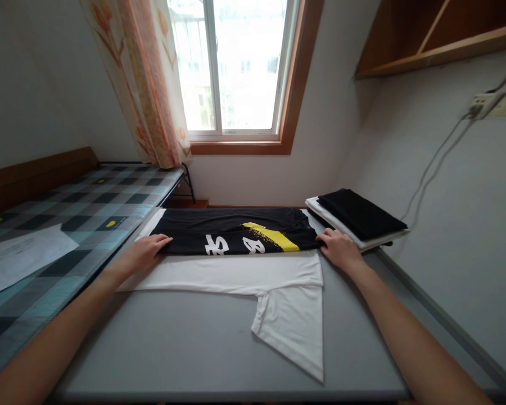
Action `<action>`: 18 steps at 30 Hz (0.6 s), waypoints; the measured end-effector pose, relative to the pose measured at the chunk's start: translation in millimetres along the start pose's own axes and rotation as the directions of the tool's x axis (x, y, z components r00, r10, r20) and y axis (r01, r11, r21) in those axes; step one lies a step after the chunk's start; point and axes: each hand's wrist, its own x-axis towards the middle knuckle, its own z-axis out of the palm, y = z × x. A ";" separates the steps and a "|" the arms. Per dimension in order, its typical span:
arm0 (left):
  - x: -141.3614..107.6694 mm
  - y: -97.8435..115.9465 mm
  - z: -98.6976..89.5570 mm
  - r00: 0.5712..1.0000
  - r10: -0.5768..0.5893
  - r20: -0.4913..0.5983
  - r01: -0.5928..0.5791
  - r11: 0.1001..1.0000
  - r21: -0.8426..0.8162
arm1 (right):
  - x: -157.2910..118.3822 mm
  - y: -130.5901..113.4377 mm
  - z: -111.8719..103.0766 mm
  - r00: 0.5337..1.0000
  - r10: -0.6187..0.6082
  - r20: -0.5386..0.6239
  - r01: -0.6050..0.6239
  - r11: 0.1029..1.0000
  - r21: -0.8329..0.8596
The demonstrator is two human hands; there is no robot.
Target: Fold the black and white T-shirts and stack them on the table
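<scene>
A black and white shirt [227,230] lies across the grey table [185,343], its black part with white marks and a yellow stripe folded over at the far side. The white part [219,274] lies flat nearer to me, and a white sleeve [293,320] spreads toward the front edge. At the left end of the black fold, my left hand [148,248] is closed on the cloth with its fingertips at the folded edge. My right hand [338,246] pinches the black fold's right end, close beside the stack of folded clothes.
Folded black and white clothes [362,215] are stacked at the table's back right, by the wall. On the left is a bed with a checked cover [96,197] and a paper [25,256]. A window and curtain stand behind.
</scene>
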 end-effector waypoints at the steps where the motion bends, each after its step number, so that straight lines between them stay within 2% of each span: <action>1: -5.4 -8.7 2.2 1.000 -0.019 -0.010 0.019 1.000 0.003 | -3.6 -1.1 0.0 0.999 -0.017 -0.028 0.016 0.999 -0.037; 5: -26.1 -34.9 9.4 0.999 -0.037 -0.038 0.035 0.997 -0.062 | -16.0 -3.1 -3.5 0.996 -0.067 -0.056 0.060 0.992 -0.113; 10: -43.3 -35.6 7.4 0.997 -0.074 -0.026 0.072 0.993 -0.091 | -28.3 -1.2 -14.6 0.997 -0.076 0.024 0.078 0.992 -0.097; 13: -54.9 -31.3 4.2 0.994 -0.104 -0.030 0.099 0.987 -0.128 | -38.5 2.2 -21.2 0.991 -0.085 0.100 0.086 0.996 -0.006; 18: -83.0 -36.9 8.1 0.987 -0.143 -0.073 0.129 0.977 -0.168 | -58.6 7.2 -36.8 0.958 -0.117 0.261 0.047 0.965 0.259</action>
